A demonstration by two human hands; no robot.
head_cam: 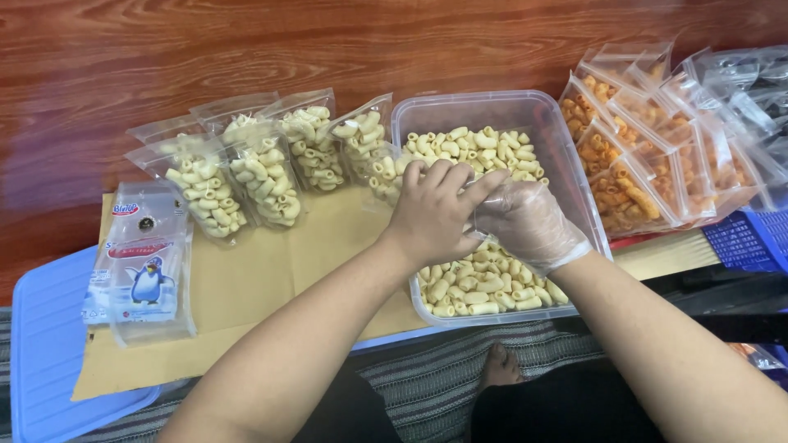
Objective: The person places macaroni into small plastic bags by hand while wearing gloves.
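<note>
My bare left hand (435, 212) and my right hand (529, 223), which wears a thin clear glove, meet over a clear plastic tub (566, 152) of pale tube-shaped snacks (476, 148). Both hands are curled shut, fingertips touching. They pinch a small clear bag (474, 228), of which only a sliver of film shows between them. A partly filled bag of the same snacks (384, 174) lies just left of my left hand, at the tub's near-left corner.
Several filled bags of pale snacks (263, 168) stand in a row on brown cardboard (246, 287). A stack of empty printed bags (144, 271) lies left, a blue lid (41, 344) beside it. Bags of orange snacks (632, 164) lie right, over a blue crate (751, 238).
</note>
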